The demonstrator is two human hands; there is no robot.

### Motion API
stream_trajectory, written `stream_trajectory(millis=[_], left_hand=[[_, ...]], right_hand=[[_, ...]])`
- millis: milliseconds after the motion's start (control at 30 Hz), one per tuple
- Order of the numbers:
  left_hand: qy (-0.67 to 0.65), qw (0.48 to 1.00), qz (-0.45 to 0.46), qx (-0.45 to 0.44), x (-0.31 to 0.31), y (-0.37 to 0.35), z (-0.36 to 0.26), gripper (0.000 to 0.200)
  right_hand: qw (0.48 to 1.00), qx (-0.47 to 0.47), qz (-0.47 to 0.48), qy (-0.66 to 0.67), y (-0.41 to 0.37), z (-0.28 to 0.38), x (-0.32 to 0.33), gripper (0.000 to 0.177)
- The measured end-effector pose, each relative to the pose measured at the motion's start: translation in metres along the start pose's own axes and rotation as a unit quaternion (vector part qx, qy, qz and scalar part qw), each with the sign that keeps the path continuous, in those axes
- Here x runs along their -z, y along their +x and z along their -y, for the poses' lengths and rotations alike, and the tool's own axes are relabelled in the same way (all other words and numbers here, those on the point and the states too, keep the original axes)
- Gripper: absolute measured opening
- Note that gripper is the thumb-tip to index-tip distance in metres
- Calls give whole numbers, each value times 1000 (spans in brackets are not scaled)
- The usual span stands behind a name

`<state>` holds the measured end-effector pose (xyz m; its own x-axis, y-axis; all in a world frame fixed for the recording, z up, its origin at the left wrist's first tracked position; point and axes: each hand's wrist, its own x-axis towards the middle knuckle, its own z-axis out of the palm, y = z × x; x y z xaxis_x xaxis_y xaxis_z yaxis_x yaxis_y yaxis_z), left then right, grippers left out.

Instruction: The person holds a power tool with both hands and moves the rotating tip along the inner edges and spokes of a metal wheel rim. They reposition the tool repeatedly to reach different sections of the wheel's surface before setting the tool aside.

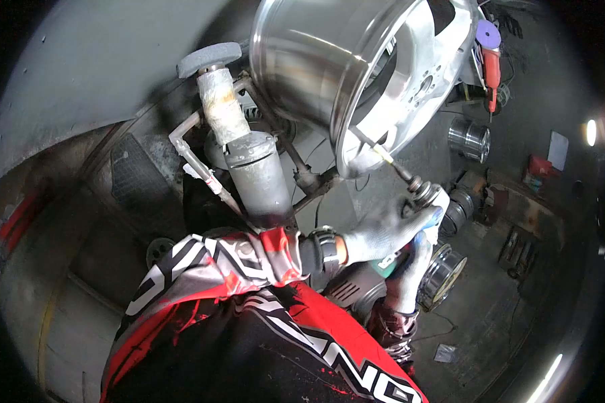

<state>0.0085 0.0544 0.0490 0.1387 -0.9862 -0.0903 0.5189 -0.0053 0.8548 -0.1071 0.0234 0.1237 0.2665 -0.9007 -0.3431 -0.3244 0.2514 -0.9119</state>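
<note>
In the head view, a large silver alloy wheel stands tilted at the top, its spoked face turned right. My left hand, in a whitish glove, is wrapped round the front of a straight grinder with a dark and green body. My right hand, gloved too, is closed on the same tool just below the left. From its collar a long thin shaft reaches up to the wheel's spokes, its tip overlapping the inner edge of a spoke opening.
Left of the wheel is a grey motor carrying a grinding disc. A red angle grinder with a purple disc is at upper right. More wheels lie on the floor, one chrome rim close behind my right hand. Cables cross the floor.
</note>
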Motion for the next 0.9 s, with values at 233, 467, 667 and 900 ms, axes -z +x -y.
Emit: stream_trajectory(millis=[233, 467, 667, 900], left_hand=[[-100, 993, -23, 54, 16, 31, -17, 57], [-143, 986, -45, 69, 3, -13, -15, 57], [-44, 997, -29, 58, 2, -1, -15, 44], [-132, 991, -5, -1, 11, 47, -17, 55]], right_hand=[[999, 15, -28, 26, 24, 1, -6, 40], [999, 25, -11, -26, -12, -15, 3, 53], [1000, 25, 15, 2, 3, -7, 8, 55], [998, 53, -39, 18, 38, 11, -14, 47]])
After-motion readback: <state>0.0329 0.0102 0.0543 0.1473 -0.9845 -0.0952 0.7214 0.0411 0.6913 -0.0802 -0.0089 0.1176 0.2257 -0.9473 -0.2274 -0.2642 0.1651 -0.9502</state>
